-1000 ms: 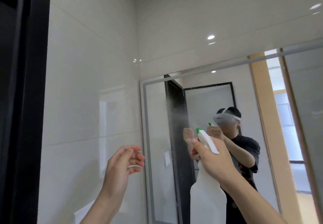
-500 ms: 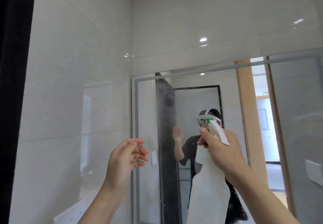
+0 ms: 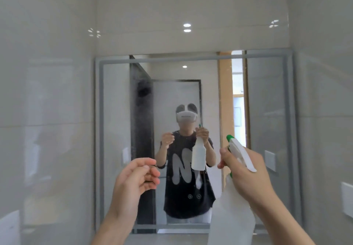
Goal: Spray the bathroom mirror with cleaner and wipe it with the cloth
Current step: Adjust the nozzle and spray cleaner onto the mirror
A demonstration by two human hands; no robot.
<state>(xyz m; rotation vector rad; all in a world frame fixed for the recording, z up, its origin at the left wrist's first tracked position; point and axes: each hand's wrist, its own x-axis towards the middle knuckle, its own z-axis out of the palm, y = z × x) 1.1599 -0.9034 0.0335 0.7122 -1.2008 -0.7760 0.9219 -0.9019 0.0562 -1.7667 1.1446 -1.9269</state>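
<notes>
Head view: right hand grips spray bottle, aimed at mirror. Left hand loosely curled, empty. Spraying step; cloth unseen, needs fetching next.

The view swung right until the mirror faced the camera squarely. The right hand carried the spray bottle rightward, and mist spread across the mirror's left part.

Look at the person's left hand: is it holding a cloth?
No. The left hand is raised before the mirror with fingers loosely curled and nothing in it; only the right hand holds something, the spray bottle.
</notes>
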